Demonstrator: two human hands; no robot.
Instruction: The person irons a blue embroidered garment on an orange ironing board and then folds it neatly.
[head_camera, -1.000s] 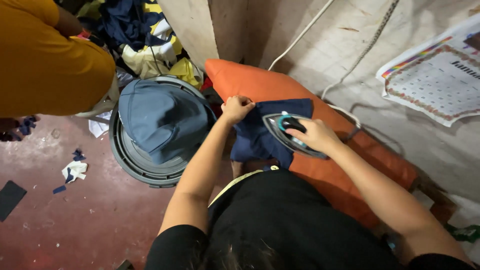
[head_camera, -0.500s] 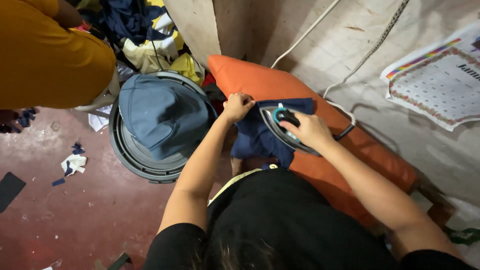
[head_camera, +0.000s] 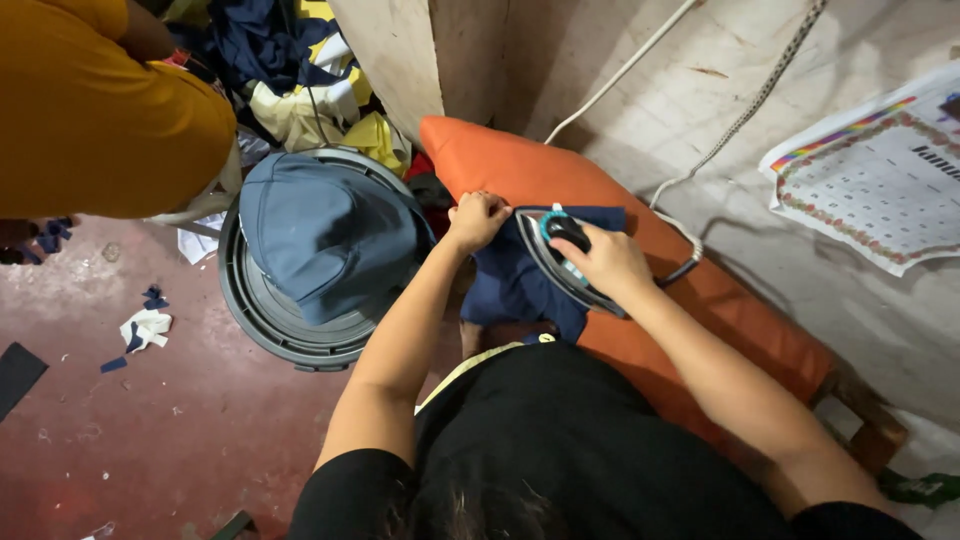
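Orange padded surface (head_camera: 700, 300) sits against a bare wall over a red floor (head_camera: 150, 430), navy cloth (head_camera: 520, 285) draped at its 10 o'clock end, right hand (head_camera: 610, 262) wrapped around the iron (head_camera: 560, 255) hiding most of it, left hand (head_camera: 478, 218) fisted on the cloth's edge, grey tub (head_camera: 270, 320) holding blue fabric (head_camera: 325, 235).

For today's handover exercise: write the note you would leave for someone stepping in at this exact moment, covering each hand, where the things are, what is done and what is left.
Left hand: fisted on the edge of the navy cloth, pinning it.
Right hand: gripping the iron, soleplate down on the cloth.
Cloth lies on the orange padded board, part hanging off the near side.
Done: cloth spread, iron on it.
Left: the hanging part looks unpressed.
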